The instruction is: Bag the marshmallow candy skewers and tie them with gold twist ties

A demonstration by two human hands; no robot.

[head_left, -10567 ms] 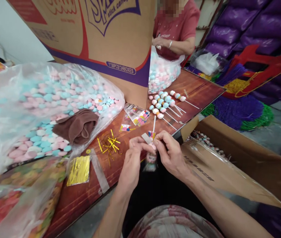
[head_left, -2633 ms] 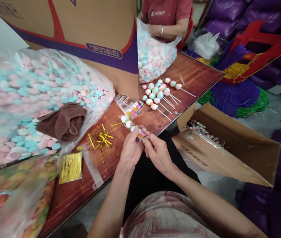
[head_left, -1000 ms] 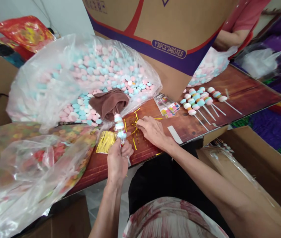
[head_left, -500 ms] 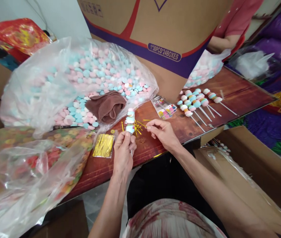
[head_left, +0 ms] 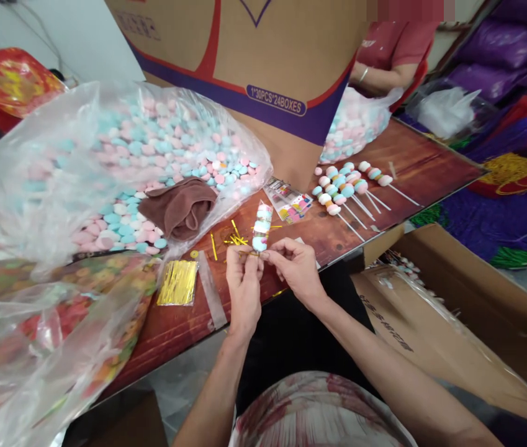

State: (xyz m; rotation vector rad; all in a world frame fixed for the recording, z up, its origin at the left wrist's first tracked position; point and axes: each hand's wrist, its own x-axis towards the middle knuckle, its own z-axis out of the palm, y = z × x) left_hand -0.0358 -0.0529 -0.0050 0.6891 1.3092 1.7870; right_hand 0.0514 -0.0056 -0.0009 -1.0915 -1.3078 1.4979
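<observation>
Near the wood-grained brown table's [head_left: 174, 332] near edge, the left hand [head_left: 243, 282] holds a clear-wrapped pastel candy stick [head_left: 262, 226] upright; the right hand [head_left: 297, 267] pinches its base, best gathered snugly.

Wrapped candy stick [head_left: 262, 228]: was held in the middle of the frame, a short column of blue, white and pink pieces.
Wrapping: was clear film with small coloured print low down, and covered the candy column.
Pose: stood nearly upright in the frame, candy end up, its top leaning slightly right.
Lower end: was gathered in the left hand [head_left: 244, 273], with the fingertips of the right hand [head_left: 297, 264] at its neck.
Gold tie [head_left: 254, 252]: showed as a thin strip at the fingertips, mostly hidden.
</observation>
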